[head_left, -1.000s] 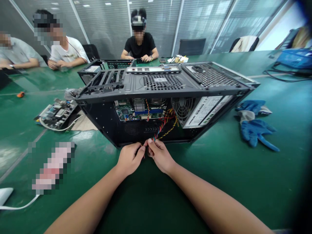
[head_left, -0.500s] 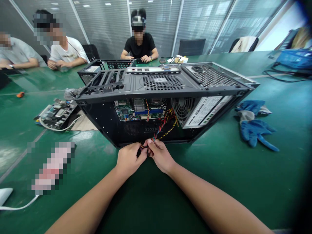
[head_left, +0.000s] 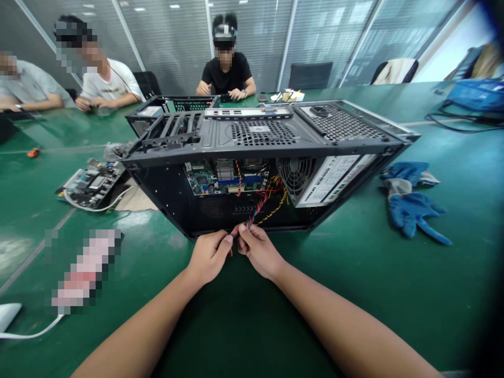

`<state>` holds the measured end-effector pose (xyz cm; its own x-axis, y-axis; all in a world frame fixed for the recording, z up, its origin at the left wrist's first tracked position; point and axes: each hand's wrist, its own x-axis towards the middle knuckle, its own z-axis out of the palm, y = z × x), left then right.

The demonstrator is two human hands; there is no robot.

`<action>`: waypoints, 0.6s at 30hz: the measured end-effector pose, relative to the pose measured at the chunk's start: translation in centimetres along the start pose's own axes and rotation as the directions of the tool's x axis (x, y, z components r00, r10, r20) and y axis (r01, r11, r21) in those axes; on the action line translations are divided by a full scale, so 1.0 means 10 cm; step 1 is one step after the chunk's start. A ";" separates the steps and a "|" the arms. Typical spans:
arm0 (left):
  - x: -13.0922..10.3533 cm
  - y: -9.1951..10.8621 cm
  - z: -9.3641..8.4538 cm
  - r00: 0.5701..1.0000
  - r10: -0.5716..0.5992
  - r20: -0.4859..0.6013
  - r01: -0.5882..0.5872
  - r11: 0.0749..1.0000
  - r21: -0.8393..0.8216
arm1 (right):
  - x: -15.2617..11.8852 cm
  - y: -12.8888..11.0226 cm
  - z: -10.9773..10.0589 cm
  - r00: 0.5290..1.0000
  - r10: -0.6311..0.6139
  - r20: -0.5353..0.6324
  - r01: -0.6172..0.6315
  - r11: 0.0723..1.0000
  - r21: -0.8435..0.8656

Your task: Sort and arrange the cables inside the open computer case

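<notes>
A black computer case point(head_left: 252, 149) stands in front of me, its open side facing me. Inside it show a green motherboard point(head_left: 200, 181) and, at the right, a power supply point(head_left: 326, 181) with a fan grille. Twisted red, black and yellow cables point(head_left: 258, 207) run from the power supply down to my hands at the case's near lower edge. My left hand point(head_left: 209, 256) is closed on the cable ends, with a short bit hanging below its thumb. Close beside it, my right hand point(head_left: 260, 251) pinches the cable bundle.
On the green table point(head_left: 394, 304) lie blue gloves point(head_left: 413, 210) at the right, and a loose circuit board point(head_left: 94, 184) and a blurred pink item point(head_left: 86, 270) at the left. Several people sit across the table. A blue basket point(head_left: 476, 94) is far right.
My left thumb has shifted up and toward the fingers, and a short cable end now shows under it. My right hand has barely moved. Across the table, a person's hand has lifted slightly.
</notes>
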<state>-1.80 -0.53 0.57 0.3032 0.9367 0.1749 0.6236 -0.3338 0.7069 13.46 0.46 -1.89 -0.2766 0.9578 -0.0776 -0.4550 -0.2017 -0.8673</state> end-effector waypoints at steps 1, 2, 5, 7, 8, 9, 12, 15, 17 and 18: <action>0.01 0.00 -0.01 1.000 -0.024 0.003 0.024 0.998 -0.060 | 0.00 0.00 0.00 1.000 0.000 0.008 0.000 1.000 0.019; 0.01 0.01 -0.01 0.999 -0.044 0.003 0.044 0.994 -0.102 | 0.00 0.00 0.00 1.000 0.000 0.014 0.000 1.000 0.032; 0.01 0.02 -0.02 0.999 -0.054 0.006 0.055 0.991 -0.124 | 0.00 -0.01 0.01 1.000 0.009 0.008 -0.010 1.000 0.030; 0.01 0.03 -0.01 1.000 -0.020 0.001 0.020 0.998 -0.055 | 0.00 -0.01 0.01 1.000 0.011 -0.008 -0.011 1.000 0.006; 0.00 0.04 -0.01 1.000 0.000 -0.006 0.000 1.000 -0.003 | 0.00 -0.02 0.02 1.000 0.006 -0.017 -0.006 1.000 -0.007; 0.00 0.04 -0.01 1.000 0.020 -0.017 -0.019 0.998 0.055 | 0.00 -0.02 0.02 1.000 -0.001 -0.025 0.001 1.000 -0.020; -0.02 0.03 0.01 0.996 0.070 -0.057 -0.055 0.971 0.232 | 0.00 -0.01 0.01 0.999 -0.024 -0.040 0.021 0.998 -0.054; -0.03 0.00 0.05 0.985 0.139 -0.099 -0.089 0.912 0.401 | -0.01 0.00 0.01 0.998 -0.022 -0.064 0.017 0.997 -0.075; -0.04 -0.02 0.07 0.971 0.203 -0.123 -0.119 0.865 0.487 | -0.01 0.00 0.02 0.996 -0.018 -0.082 0.011 0.997 -0.081; -0.04 -0.04 0.07 0.964 0.232 -0.132 -0.133 0.847 0.515 | -0.02 0.00 0.02 0.996 -0.019 -0.088 0.011 0.996 -0.085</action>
<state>-1.61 -0.89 -0.26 0.3411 0.8394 0.4231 0.8588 -0.4613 0.2229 13.33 0.25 -1.82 -0.1921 0.9758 -0.1043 -0.3849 -0.1727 -0.9067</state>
